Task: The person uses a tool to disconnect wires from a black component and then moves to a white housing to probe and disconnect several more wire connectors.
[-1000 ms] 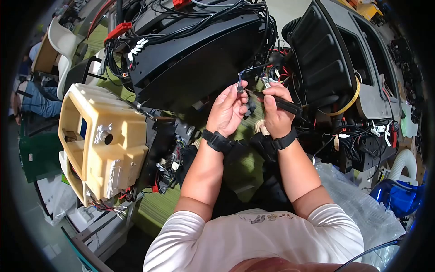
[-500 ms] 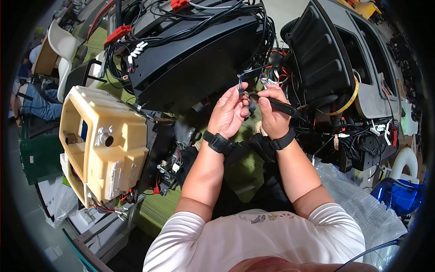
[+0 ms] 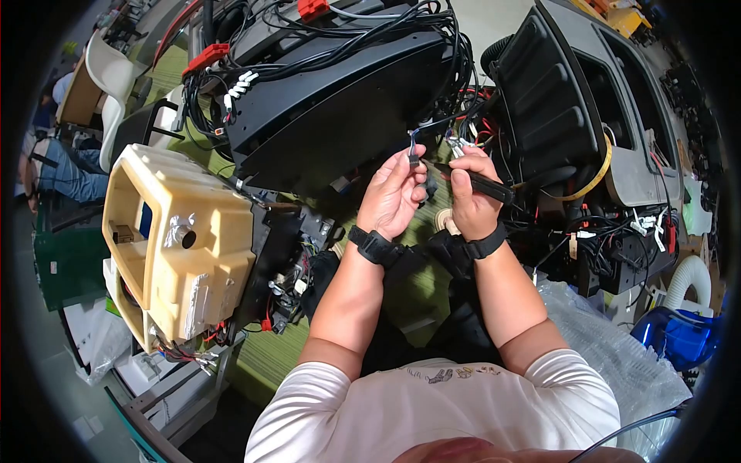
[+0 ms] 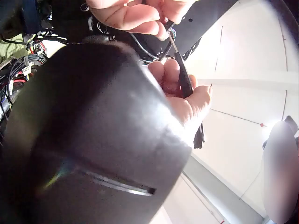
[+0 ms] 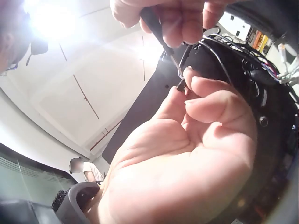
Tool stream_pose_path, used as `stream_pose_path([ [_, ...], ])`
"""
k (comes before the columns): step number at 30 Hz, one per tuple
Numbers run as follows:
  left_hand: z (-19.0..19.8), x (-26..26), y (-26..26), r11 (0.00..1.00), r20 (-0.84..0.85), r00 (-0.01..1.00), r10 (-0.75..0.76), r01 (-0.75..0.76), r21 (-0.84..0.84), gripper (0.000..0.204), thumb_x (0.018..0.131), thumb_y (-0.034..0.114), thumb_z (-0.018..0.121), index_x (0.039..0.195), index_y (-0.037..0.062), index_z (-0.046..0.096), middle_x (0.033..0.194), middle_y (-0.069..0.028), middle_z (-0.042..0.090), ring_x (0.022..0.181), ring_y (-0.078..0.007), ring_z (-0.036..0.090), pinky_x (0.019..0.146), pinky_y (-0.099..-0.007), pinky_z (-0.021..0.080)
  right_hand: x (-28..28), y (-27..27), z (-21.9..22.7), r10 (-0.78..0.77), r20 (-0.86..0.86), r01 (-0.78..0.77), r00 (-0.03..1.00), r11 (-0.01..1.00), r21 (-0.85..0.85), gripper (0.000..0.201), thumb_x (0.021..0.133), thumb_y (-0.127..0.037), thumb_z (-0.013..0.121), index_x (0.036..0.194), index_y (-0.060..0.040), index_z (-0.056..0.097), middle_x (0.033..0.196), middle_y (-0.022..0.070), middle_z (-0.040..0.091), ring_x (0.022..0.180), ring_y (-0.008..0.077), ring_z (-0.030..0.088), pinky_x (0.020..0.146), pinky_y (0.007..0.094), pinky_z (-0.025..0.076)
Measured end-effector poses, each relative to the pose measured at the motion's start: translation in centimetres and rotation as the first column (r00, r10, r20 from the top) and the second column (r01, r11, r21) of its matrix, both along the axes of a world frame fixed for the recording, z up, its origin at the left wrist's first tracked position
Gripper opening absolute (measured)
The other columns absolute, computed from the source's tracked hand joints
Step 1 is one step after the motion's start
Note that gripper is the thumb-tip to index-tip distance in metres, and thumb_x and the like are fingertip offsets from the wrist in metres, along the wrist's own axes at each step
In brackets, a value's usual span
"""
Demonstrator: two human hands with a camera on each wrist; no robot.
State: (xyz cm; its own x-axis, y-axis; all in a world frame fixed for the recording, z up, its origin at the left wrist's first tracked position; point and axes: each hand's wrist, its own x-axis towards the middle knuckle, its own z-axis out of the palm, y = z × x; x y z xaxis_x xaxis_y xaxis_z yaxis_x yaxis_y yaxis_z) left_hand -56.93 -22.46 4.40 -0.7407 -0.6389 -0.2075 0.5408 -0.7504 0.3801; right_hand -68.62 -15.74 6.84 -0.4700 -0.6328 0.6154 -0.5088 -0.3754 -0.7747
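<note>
A small black connector with thin wires (image 3: 414,161) is pinched between the thumb and fingertips of the left hand (image 3: 392,194). The right hand (image 3: 474,202) grips the black handle of a slim tool (image 3: 492,188), held beside the left hand. In the left wrist view, the tool (image 4: 185,79) has a thin metal shaft pointing to the left hand's fingertips; the right hand (image 4: 190,108) is curled round its handle. From the right wrist, the tool's tip appears close to the connector (image 5: 181,85); contact cannot be told. The left palm (image 5: 182,158) faces that camera.
A large black panel (image 3: 332,116) with cable bundles lies beyond the hands. To the left stands a cream moulded housing (image 3: 208,247); to the right, a ribbed black part (image 3: 544,100) and more wiring. Clear plastic wrap (image 3: 610,339) lies at lower right, near a blue object (image 3: 679,336).
Compared with half a second ago, the right hand and tool have shifted slightly right and towards the body, a little away from the connector. The left hand keeps its pinch.
</note>
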Motion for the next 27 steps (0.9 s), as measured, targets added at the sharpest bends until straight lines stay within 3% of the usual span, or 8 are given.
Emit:
stream_pose_path([
  [27,0.45,-0.17,0.28,0.999,0.055,0.998,0.006,-0.003,-0.046,0.029,0.088,0.020,0.049,0.110,0.0022,0.049,0.081,-0.0025,0.052,0.071,-0.0072,0.047,0.053,-0.0176,0.039,0.04,0.04,0.01,0.014,-0.029,-0.014,0.999,1.000,0.008,0.011,0.078,-0.013,0.058,0.079,-0.0024,0.057,0.071,0.0059,0.057,0.065,0.0201,0.054,0.084,0.0408,0.038],
])
